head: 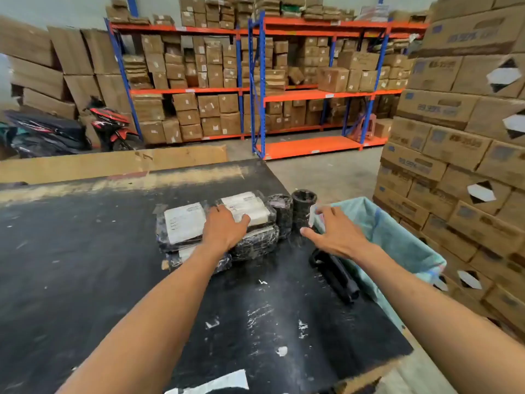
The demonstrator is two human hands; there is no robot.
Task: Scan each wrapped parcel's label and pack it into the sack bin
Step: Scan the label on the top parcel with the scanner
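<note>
Left hand (224, 230) lies flat, fingers spread, on the parcel stack (216, 226), long axis along the bench's far edge; right hand (338, 231) hovers empty, spread, near the sack bin (397, 237).

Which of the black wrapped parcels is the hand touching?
The left hand rests on the top flat parcel, the right one of two with big white labels. The two small round parcels beside it stand upright, untouched.

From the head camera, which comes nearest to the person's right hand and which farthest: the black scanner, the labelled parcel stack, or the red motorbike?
From the right hand:
1. Black scanner, lying on the table just below the hand.
2. Labelled parcel stack, to its left, under the left hand.
3. Red motorbike, parked far back left.
</note>
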